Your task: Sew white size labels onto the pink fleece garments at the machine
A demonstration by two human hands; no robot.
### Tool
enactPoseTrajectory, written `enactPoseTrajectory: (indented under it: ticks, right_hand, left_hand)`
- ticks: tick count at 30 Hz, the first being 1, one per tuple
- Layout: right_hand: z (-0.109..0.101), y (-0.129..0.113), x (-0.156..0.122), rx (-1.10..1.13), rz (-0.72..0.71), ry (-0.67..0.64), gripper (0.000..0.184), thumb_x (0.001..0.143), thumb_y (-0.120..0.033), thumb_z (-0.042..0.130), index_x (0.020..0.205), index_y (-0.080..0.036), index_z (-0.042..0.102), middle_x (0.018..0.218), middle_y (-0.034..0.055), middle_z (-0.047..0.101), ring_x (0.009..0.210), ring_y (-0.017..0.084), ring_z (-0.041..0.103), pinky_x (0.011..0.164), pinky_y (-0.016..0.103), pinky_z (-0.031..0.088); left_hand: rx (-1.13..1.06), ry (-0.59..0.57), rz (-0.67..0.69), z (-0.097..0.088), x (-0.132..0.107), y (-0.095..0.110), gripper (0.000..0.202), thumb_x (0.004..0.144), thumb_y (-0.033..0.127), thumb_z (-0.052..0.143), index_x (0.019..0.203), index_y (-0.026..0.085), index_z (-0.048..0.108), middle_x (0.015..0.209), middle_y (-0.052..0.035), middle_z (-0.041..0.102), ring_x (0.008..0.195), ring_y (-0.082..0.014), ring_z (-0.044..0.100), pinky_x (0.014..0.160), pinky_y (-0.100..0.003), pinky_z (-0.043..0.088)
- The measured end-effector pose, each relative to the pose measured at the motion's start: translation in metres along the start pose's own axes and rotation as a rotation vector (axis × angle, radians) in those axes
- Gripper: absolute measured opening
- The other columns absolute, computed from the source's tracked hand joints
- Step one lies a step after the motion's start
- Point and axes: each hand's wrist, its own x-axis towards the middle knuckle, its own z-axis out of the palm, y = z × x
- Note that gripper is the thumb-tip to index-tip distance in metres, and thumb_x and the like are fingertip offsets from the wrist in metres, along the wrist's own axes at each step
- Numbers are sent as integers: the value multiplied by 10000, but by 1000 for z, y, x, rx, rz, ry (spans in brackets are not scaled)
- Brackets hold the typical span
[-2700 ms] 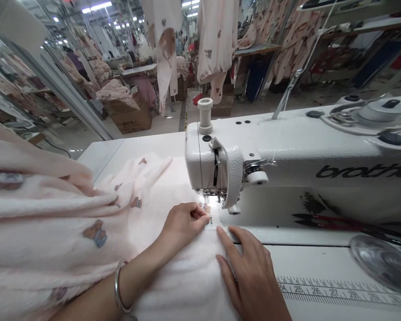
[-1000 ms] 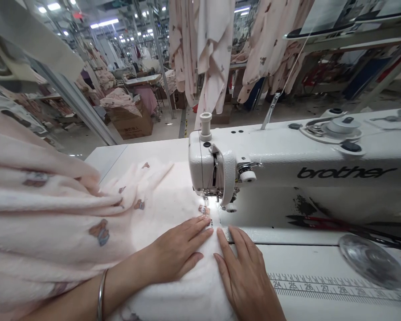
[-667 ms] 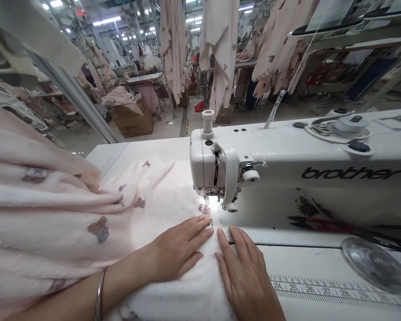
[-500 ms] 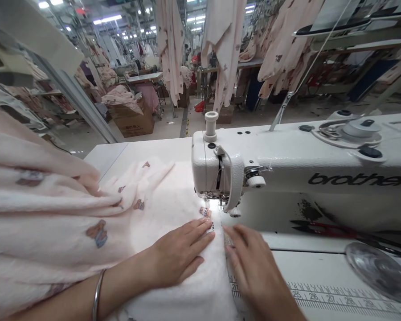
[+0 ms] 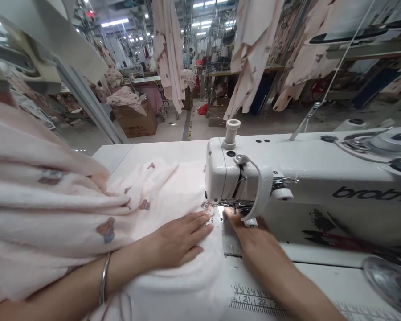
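Observation:
My left hand [image 5: 185, 238] lies flat on pale pink plush fabric [image 5: 167, 196] printed with small bears, its fingertips just in front of the needle area. The fabric's right edge runs along the metal needle plate [image 5: 232, 240]. Under the head of the white sewing machine [image 5: 220, 165] reaches my right hand [image 5: 252, 234], to the right of the fabric edge. Its fingers are largely hidden behind the presser foot and thread guard, so I cannot see whether they hold anything. A small printed label [image 5: 211, 218] shows beside my left fingertips.
Red-handled thread snips [image 5: 341, 239] lie on the machine bed at the right, near a clear round dish [image 5: 387, 281]. A printed ruler scale [image 5: 254, 301] runs along the front. Bunched fabric [image 5: 36, 200] rises at the left. Beyond the table stands a cardboard box [image 5: 137, 122].
My right hand has moved forward, from beside the fabric edge to under the machine head. My left hand stays flat on the fabric. The view has shifted slightly left.

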Motion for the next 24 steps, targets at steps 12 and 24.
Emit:
enactPoseTrajectory:
  ticks: [12,24]
  right_hand:
    - [16,-37,-25,-68,-11,89,551,822,111,255,1273,-55,525,1256,150,526,1195,283,417,953,434,385]
    - [16,-35,-22,-3,23,14,576,833,109,278,1345,-82,459,1273,144,512,1228,280,390,958,466,430]
  left_hand:
    - [-45,18,29,-1,2,-5,514,935,282,436,1399,77,357,1463,-187,371,1413,-266,275,1181,-404,298]
    - [-43,25,28,-1,4,-14,492,947,292,411,1392,88,373,1474,-168,356,1420,-258,260,1191,-415,281]
